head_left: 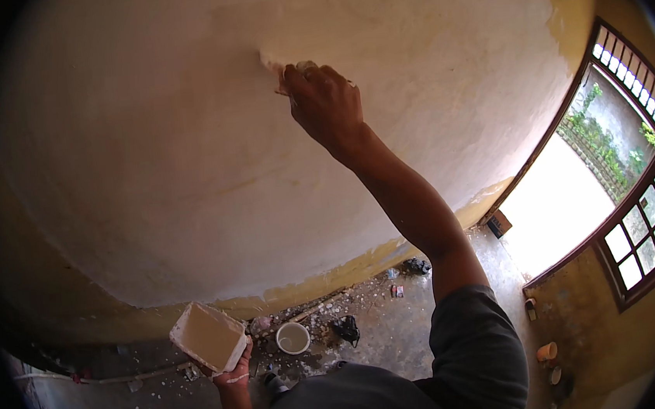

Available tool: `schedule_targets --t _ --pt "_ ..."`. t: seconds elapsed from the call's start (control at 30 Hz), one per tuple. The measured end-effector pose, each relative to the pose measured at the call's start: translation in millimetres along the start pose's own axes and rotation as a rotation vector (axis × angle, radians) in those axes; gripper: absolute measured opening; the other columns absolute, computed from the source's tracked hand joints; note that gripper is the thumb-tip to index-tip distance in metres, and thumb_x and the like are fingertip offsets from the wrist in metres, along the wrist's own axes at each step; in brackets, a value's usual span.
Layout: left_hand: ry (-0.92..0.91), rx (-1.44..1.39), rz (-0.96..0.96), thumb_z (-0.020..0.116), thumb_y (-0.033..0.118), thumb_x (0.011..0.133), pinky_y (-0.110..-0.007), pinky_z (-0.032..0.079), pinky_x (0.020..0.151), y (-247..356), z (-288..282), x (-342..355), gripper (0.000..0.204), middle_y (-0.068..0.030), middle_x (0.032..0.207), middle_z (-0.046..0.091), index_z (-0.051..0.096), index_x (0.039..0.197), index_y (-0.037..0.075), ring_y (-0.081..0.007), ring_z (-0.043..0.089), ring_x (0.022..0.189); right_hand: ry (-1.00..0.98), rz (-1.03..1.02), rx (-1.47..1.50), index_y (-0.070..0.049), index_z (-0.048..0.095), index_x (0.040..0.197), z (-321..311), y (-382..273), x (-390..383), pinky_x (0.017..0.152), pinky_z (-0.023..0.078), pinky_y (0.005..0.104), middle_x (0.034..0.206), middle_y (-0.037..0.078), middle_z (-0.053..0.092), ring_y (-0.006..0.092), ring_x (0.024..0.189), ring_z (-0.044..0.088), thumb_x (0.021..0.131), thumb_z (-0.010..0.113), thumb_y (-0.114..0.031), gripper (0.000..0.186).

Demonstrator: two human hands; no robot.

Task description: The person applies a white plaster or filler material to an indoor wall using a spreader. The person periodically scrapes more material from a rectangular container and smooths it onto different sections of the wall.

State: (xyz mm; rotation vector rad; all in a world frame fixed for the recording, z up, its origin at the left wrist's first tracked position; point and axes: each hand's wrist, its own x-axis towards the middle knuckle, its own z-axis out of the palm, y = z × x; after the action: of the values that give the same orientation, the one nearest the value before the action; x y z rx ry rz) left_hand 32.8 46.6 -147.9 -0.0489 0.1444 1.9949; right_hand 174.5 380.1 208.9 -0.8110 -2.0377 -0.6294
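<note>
My right hand [326, 105] is raised to the wall [182, 147] with its fingers closed round a paintbrush [271, 60]. The brush's pale tip touches the wall's whitish coat, and my fingers hide most of its handle. Low on the left, my left hand [235, 374] grips a square tub [237, 354] from below and the side. Smooth beige paint fills much of the tub, and its rim is crusted with white. White smears mark the left wrist.
On the stained floor [386, 339] stand a white bucket [292, 338] and a black plastic bag [346, 329] among pale flakes. A small box [499, 224] sits by the open doorway [557, 200] at right. Pots [546, 352] line the right wall near a paned window [646, 235].
</note>
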Motion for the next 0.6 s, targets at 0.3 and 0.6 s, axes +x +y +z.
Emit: schedule_targets --t 0.3,0.6 --pt "0.081 -0.042 0.014 0.057 0.065 0.081 -0.066 0.043 0.092 1.9 -25.9 5.0 0.072 -0.0086 0.134 0.053 0.049 0.135 0.018 -0.0384 0.052 0.12 0.625 -0.045 -0.371 -0.006 0.062 0.107 -12.0 127.5 8.3 0.065 0.058 0.0353 0.095 0.013 0.066 0.0297 0.083 0.066 0.079 0.065 -0.008 0.028" --pt "-0.067 0.033 0.017 0.055 0.066 0.082 -0.066 0.043 0.093 -3.8 17.1 1.8 0.071 -0.0087 0.135 0.053 0.048 0.135 0.018 -0.0383 0.052 0.12 0.37 0.709 0.024 0.0 0.064 0.093 -79.9 132.5 -11.2 0.076 0.053 0.0451 0.089 0.019 0.068 0.0355 0.082 0.067 0.076 0.062 -0.017 0.024"
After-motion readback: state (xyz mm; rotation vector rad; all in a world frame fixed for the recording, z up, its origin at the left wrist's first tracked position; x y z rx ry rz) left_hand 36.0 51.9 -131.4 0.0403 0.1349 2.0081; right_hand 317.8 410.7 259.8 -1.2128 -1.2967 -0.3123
